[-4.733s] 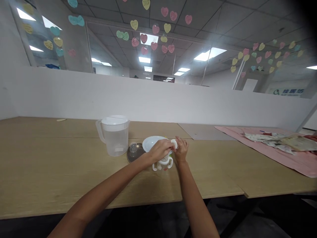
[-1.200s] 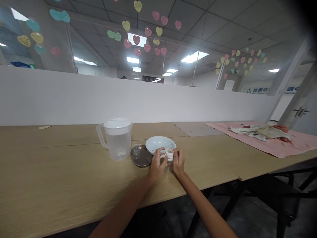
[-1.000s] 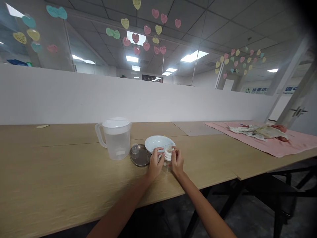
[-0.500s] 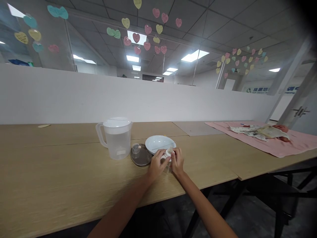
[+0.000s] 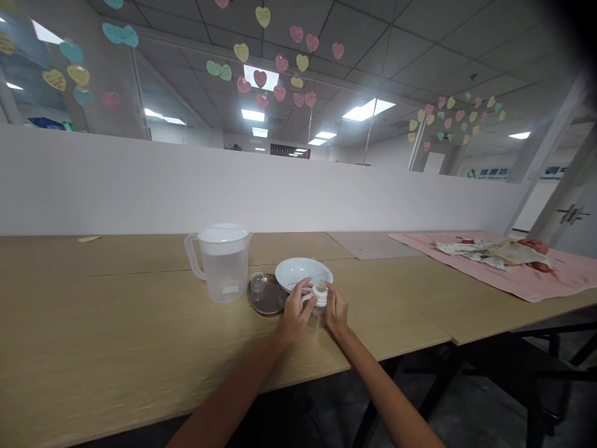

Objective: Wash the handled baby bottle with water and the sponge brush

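Note:
A small clear baby bottle (image 5: pixel 318 302) with a white collar and handles stands on the wooden table (image 5: pixel 116 336). My left hand (image 5: pixel 295 311) is wrapped round its left side, fingers curled on the handle. My right hand (image 5: pixel 336 310) grips the right side, fingertips up at the white collar. Just behind the bottle lies a white plate (image 5: pixel 298 272). To its left is a round metal lid (image 5: pixel 265 296) with a small clear cap on it.
A translucent plastic jug (image 5: pixel 221 261) of water stands left of the lid. A pink cloth (image 5: pixel 504 270) with a doll and printed fabric covers the table's far right. A white partition (image 5: pixel 280 199) runs behind the table. The front edge is close to my arms.
Both hands have come down from the bottle's top to its sides over the last seconds. The view has shifted slightly; the bottle stays in place.

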A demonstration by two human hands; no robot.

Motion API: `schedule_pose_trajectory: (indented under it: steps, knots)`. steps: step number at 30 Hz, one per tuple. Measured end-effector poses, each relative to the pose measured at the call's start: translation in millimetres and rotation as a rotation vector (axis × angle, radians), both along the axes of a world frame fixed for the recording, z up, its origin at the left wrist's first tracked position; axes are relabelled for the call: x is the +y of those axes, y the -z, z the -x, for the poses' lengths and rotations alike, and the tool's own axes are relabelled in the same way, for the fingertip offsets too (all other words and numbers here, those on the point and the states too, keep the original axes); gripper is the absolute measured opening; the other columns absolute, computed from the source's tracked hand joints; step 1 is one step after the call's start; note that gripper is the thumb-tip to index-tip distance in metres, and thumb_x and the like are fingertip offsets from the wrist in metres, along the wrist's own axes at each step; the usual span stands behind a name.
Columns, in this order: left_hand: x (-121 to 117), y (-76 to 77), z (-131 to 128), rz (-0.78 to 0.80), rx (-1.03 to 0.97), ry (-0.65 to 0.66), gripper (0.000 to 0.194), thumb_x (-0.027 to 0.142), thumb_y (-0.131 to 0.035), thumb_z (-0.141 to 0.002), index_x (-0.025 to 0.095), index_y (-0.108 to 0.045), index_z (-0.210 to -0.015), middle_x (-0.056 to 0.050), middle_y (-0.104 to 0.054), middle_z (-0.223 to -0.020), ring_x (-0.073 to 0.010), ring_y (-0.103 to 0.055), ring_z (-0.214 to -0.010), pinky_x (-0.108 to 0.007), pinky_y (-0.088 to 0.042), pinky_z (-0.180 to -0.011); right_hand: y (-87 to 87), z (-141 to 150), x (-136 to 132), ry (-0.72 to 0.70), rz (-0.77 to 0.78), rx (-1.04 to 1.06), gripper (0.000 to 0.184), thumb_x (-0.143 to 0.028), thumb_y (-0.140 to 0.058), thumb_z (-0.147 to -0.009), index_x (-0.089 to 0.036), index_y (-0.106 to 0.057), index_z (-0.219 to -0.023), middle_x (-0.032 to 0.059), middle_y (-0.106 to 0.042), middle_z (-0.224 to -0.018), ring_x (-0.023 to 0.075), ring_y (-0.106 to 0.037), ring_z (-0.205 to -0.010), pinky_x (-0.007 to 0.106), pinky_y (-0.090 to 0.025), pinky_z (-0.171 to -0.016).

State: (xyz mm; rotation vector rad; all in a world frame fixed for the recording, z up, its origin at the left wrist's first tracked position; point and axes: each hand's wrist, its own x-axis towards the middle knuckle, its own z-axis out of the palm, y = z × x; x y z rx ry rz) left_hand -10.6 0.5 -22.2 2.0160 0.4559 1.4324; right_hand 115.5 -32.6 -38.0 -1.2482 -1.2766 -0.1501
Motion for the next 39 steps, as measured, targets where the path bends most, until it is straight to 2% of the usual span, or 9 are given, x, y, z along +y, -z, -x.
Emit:
schedule_pose_trajectory:
  steps: [3, 8, 16, 21, 26, 28, 30, 34, 39]
  knots:
    - [-2, 0.8, 0, -0.028, 0.014, -0.002, 0.05, 0.032, -0.053, -0.079, 0.02, -0.035, -0.125, -0.007, -0.053, -0.105, -0.0177, -0.051, -0.097, -0.035, -0.04, -0.089, -1.9, 1, -1, 0.037, 0.02, 0.029, 0.042, -0.04, -0.024, -0.09, -0.015, -0.058, -0.091, 0.0078, -0.064, -0.082, 0.0171, -0.059, -0.072, 0.027, -0.043, -0.065]
    - [-5, -1.1, 0, -0.012, -0.018, 0.033, 0.045, 0.029, -0.044, -0.084, 0.023, -0.031, -0.127, -0.006, -0.045, -0.107, -0.0164, -0.047, -0.099, -0.034, -0.04, -0.09, -3.0, 3, -1, 0.101, 0.04, 0.106, 0.042, -0.044, -0.024, -0.089, -0.016, -0.055, -0.084, 0.0051, -0.062, -0.072, 0.0162, -0.056, -0.063, 0.026, -0.042, -0.059]
    - [-6, -3.4, 1, -0.007, -0.013, 0.057, 0.04, 0.029, -0.04, -0.086, 0.021, -0.033, -0.125, -0.007, -0.043, -0.107, -0.0169, -0.045, -0.101, -0.034, -0.04, -0.091, -0.4, 2, 2, 0.064, -0.021, 0.09, 0.039, -0.041, -0.024, -0.09, -0.017, -0.055, -0.09, 0.0056, -0.062, -0.082, 0.0163, -0.058, -0.075, 0.027, -0.043, -0.068]
    - [-10, -1.5, -1, 0.009, -0.008, 0.036, 0.039, 0.029, -0.038, -0.087, 0.021, -0.034, -0.125, -0.008, -0.044, -0.107, -0.0173, -0.046, -0.1, -0.034, -0.042, -0.089, -1.7, 1, 2, 0.094, 0.013, 0.09, 0.038, -0.041, -0.025, -0.09, -0.018, -0.055, -0.082, 0.0038, -0.061, -0.072, 0.0163, -0.057, -0.064, 0.026, -0.042, -0.06]
    - [1, -4.9, 6, -0.164, 0.104, -0.028, 0.04, 0.027, -0.037, -0.086, 0.02, -0.034, -0.126, -0.009, -0.048, -0.107, -0.0177, -0.048, -0.099, -0.033, -0.043, -0.087, -0.8, 1, 2, 0.091, 0.015, 0.095, 0.037, -0.041, -0.026, -0.09, -0.019, -0.055, -0.083, 0.0038, -0.061, -0.072, 0.0166, -0.056, -0.065, 0.027, -0.041, -0.06]
    - [17, -7.6, 15, -0.354, 0.264, -0.119, 0.039, 0.026, -0.039, -0.084, 0.019, -0.04, -0.123, -0.01, -0.051, -0.107, -0.0205, -0.049, -0.099, -0.036, -0.041, -0.088, -0.3, 2, 2, 0.07, 0.004, 0.087, 0.036, -0.04, -0.026, -0.09, -0.018, -0.055, -0.085, 0.0042, -0.061, -0.074, 0.0166, -0.057, -0.068, 0.026, -0.041, -0.062]
    - [38, -8.9, 27, -0.445, 0.362, -0.357, 0.036, 0.022, -0.037, -0.084, 0.016, -0.046, -0.118, -0.012, -0.054, -0.105, -0.0234, -0.05, -0.098, -0.039, -0.04, -0.087, 0.1, 2, 2, 0.049, -0.012, 0.087, 0.036, -0.039, -0.028, -0.09, -0.017, -0.056, -0.087, 0.0051, -0.061, -0.076, 0.0165, -0.057, -0.071, 0.026, -0.041, -0.064]
    - [72, -6.0, 49, -0.323, 0.58, -0.796, 0.037, 0.008, -0.035, -0.078, 0.01, -0.05, -0.112, -0.015, -0.055, -0.102, -0.0247, -0.051, -0.095, -0.037, -0.04, -0.083, 1.2, 2, 3, 0.043, -0.03, 0.096, 0.034, -0.038, -0.03, -0.089, -0.016, -0.056, -0.089, 0.0062, -0.062, -0.079, 0.0163, -0.057, -0.072, 0.026, -0.042, -0.065]
    - [76, -7.1, 60, -0.146, 0.802, -0.979, 0.029, 0.011, -0.04, -0.074, 0.007, -0.054, -0.1, -0.016, -0.055, -0.096, -0.0263, -0.051, -0.094, -0.035, -0.04, -0.079, 3.0, 1, 5, 0.041, -0.039, 0.096, 0.034, -0.038, -0.03, -0.089, -0.016, -0.057, -0.088, 0.0057, -0.062, -0.079, 0.0165, -0.057, -0.073, 0.027, -0.042, -0.066]
